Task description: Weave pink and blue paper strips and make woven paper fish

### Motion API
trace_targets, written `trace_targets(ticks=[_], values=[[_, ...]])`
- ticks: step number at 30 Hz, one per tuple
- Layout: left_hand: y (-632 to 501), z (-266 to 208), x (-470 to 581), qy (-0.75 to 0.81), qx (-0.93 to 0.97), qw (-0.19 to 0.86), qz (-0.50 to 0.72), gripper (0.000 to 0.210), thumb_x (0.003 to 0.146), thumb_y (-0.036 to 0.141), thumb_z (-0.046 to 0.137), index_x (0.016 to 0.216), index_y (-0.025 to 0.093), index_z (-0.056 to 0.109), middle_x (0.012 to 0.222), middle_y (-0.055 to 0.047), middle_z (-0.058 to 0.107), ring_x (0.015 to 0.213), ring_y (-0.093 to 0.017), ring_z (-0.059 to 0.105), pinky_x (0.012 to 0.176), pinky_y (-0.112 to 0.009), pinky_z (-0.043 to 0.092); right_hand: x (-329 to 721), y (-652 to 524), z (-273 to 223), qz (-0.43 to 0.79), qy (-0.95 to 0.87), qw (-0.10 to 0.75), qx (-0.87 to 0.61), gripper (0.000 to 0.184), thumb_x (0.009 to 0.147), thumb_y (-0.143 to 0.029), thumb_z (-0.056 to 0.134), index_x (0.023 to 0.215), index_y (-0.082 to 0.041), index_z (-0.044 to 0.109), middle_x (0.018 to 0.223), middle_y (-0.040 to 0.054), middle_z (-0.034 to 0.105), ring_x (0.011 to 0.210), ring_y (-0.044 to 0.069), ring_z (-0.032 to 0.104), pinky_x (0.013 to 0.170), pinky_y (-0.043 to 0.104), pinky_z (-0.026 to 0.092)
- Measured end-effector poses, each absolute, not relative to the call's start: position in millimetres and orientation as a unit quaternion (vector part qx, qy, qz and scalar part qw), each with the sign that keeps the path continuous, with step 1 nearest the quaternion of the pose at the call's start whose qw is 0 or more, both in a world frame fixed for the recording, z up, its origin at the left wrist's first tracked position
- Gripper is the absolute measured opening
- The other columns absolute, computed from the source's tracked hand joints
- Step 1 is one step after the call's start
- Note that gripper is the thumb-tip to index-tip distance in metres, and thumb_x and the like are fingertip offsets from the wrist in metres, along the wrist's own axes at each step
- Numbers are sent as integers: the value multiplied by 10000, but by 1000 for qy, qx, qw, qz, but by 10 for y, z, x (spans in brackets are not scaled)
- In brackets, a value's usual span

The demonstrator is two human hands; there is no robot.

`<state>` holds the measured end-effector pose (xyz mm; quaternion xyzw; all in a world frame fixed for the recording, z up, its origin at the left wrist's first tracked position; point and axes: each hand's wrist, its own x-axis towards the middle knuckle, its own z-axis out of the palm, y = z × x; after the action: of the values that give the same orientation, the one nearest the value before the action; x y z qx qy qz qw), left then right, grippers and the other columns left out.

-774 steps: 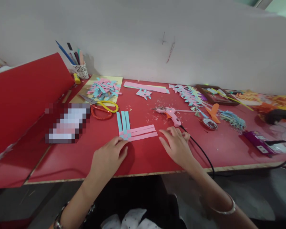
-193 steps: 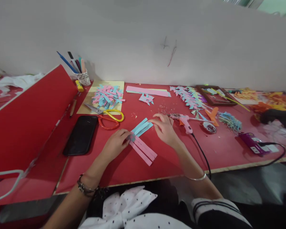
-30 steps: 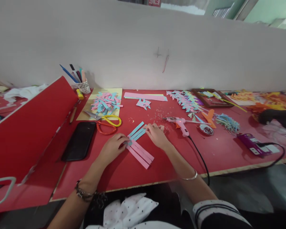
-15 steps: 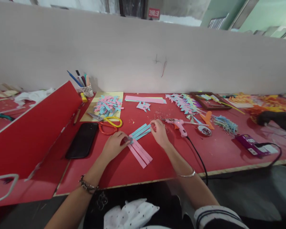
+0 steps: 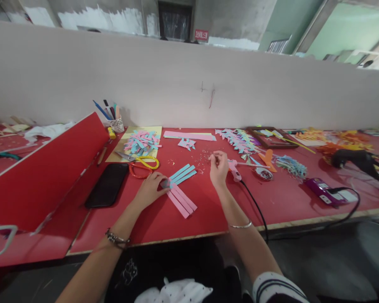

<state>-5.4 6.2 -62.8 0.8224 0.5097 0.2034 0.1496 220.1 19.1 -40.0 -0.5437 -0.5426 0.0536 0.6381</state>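
Left of frame centre, L hand point(image 5: 150, 188) pinches the woven strips point(image 5: 172, 185); R hand point(image 5: 219, 167) has left the 3 blue ends point(image 5: 183, 174), now nr the glue gun point(image 5: 235, 171) (fingers curled, can't tell if holding), so 1 hand alone steadies them.

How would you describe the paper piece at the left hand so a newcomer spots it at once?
On the red table, find the left hand, right of the black phone. It holds the woven corner of the paper piece. Unlike the heaped clippings behind, this one spreads into two fans of long strips, one blue, one pink.
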Motion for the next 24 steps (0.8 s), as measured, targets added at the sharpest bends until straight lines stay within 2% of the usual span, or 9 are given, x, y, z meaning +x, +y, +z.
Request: trace_targets(ticks=[4,8,14,19,24], values=[[43,-665,-62,517,801,171,248,211,653,241,601,846,173,549,885,-45,585,881,-205,538,773,-327,419,2184,178,-384,84,-537,653,-527,128,763,-320,448,723,-217,384,576,-29,520,555,122,524,562,249,414],[19,-669,-43,531,772,226,266,242,607,229,592,834,188,519,829,-12,594,825,-199,552,779,-354,404,2143,156,-387,93,-552,646,-520,151,722,-317,505,681,-216,401,592,-30,521,546,112,513,558,244,419],[51,-654,-50,485,700,367,376,453,598,314,547,1021,162,494,724,13,579,704,-166,554,684,-293,432,2077,140,-401,128,-578,633,-499,162,695,-330,546,643,-209,452,578,-21,546,548,123,541,560,251,444],[49,-578,-70,483,652,454,369,344,570,460,542,747,167,573,695,-5,614,671,-183,559,642,-283,439,2010,114,-330,156,-581,636,-483,143,679,-320,576,640,-203,503,592,-9,583,574,130,563,596,256,461],[30,-558,-53,484,662,426,382,281,578,441,532,668,176,548,561,44,527,537,-129,480,545,-244,407,1825,192,-84,207,-640,590,-447,149,704,-327,562,656,-189,533,606,-4,614,545,120,566,559,236,445]])
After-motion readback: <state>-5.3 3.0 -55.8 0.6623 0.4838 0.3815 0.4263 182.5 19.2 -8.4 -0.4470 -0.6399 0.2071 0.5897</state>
